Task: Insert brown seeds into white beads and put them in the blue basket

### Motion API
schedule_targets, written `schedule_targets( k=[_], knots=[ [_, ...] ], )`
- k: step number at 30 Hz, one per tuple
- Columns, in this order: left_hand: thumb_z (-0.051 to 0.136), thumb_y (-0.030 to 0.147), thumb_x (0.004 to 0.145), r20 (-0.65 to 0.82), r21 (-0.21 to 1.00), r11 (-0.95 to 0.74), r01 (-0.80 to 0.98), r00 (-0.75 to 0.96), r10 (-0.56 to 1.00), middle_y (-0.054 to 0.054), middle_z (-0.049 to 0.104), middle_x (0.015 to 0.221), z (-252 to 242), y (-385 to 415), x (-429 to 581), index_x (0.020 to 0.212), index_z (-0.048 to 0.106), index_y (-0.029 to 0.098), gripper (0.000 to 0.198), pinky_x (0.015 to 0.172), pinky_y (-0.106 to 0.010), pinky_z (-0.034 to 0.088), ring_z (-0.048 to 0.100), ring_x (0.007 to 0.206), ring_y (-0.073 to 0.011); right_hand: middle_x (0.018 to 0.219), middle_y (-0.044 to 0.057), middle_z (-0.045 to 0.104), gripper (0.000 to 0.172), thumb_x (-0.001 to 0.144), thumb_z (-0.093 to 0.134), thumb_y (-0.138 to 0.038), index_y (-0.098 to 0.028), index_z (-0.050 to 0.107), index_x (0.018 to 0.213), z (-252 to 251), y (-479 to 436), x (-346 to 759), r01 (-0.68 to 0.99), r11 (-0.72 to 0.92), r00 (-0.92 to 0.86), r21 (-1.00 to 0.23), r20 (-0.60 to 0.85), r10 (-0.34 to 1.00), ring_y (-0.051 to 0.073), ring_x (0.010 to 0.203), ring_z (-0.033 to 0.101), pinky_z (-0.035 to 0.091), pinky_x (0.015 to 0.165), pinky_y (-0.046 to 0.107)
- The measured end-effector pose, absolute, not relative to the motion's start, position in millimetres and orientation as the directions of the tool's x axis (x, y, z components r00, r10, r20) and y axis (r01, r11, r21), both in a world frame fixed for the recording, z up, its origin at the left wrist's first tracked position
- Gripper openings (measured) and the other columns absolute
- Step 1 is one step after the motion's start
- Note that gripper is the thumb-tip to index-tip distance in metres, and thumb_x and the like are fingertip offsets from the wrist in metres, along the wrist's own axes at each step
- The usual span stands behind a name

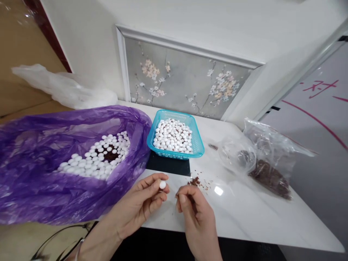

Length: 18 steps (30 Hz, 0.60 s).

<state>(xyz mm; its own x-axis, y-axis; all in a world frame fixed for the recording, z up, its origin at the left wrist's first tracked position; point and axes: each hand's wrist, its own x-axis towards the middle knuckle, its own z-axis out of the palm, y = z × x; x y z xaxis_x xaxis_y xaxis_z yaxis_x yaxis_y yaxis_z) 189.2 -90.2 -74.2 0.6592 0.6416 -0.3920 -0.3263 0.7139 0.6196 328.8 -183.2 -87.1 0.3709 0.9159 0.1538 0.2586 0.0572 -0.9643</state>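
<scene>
Between the thumb and forefinger of my left hand (141,201) is a small white ball (162,185). To its right, my right hand (199,217) is closed in a pinch; a tiny dark speck may show at its fingertips, too small to name. The two hands are apart, low over the front of the white tabletop (244,217). Brown crumbs (194,182) lie scattered just beyond my right fingers. Behind the hands stands a blue plastic basket (200,143) heaped with white balls, brown bits among them. At left, a purple plastic bag (35,148) lies open around more white balls (84,166) and a dark brown patch.
On the right side are a clear plastic container (236,156) and a clear bag of brown material (269,177). A dark strip (168,164) lies under the basket's front. White plastic film (73,90) sits behind the purple bag. A whiteboard (312,145) borders the right.
</scene>
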Motion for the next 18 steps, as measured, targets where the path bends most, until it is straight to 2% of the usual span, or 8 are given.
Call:
schedule_targets(
  k=[4, 9, 14, 18],
  knots=[
    [0.068, 0.026, 0.082, -0.363, 0.66, 0.684, -0.313, 0.664, 0.654, -0.001, 0.065, 0.074, -73.5, -93.6, 192.3, 0.084, 0.069, 0.015, 0.011, 0.057, -0.012, 0.052, 0.061, 0.061, -0.0057, 0.076, -0.002, 0.051, 0.018, 0.097, 0.041, -0.029, -0.022, 0.05, 0.082, -81.1, -176.5, 322.7, 0.275, 0.123, 0.359, -0.953, 0.221, 0.907, 0.013, 0.067, 0.049, 0.042, 0.063, 0.023],
    [0.066, 0.029, 0.084, -0.319, 0.71, 0.638, -0.298, 0.671, 0.669, 0.001, 0.056, 0.067, -73.7, -96.5, 194.3, 0.075, 0.065, 0.013, 0.018, 0.057, -0.012, 0.045, 0.051, 0.059, -0.0049, 0.079, -0.001, 0.053, 0.017, 0.098, 0.04, -0.027, -0.022, 0.049, 0.084, -80.6, -168.5, 315.8, 0.23, 0.164, 0.329, -0.959, 0.235, 0.915, 0.014, 0.073, 0.053, 0.044, 0.069, 0.026],
    [0.065, 0.03, 0.084, -0.3, 0.718, 0.628, -0.299, 0.681, 0.668, 0.002, 0.053, 0.067, -75.6, -97.2, 193.3, 0.073, 0.064, 0.014, 0.02, 0.058, -0.013, 0.041, 0.046, 0.059, -0.0054, 0.078, -0.002, 0.054, 0.018, 0.099, 0.038, -0.025, -0.023, 0.047, 0.084, -82.2, -165.7, 311.3, 0.192, 0.17, 0.319, -0.967, 0.225, 0.921, 0.013, 0.071, 0.055, 0.045, 0.069, 0.026],
    [0.067, 0.032, 0.083, -0.309, 0.73, 0.619, -0.289, 0.669, 0.676, 0.001, 0.053, 0.069, -77.2, -97.4, 193.8, 0.074, 0.066, 0.014, 0.02, 0.059, -0.015, 0.04, 0.045, 0.06, -0.0063, 0.078, -0.002, 0.053, 0.017, 0.098, 0.039, -0.022, -0.023, 0.047, 0.083, -81.0, -166.0, 309.2, 0.26, 0.172, 0.337, -0.95, 0.256, 0.906, 0.012, 0.071, 0.053, 0.044, 0.068, 0.025]
  ],
)
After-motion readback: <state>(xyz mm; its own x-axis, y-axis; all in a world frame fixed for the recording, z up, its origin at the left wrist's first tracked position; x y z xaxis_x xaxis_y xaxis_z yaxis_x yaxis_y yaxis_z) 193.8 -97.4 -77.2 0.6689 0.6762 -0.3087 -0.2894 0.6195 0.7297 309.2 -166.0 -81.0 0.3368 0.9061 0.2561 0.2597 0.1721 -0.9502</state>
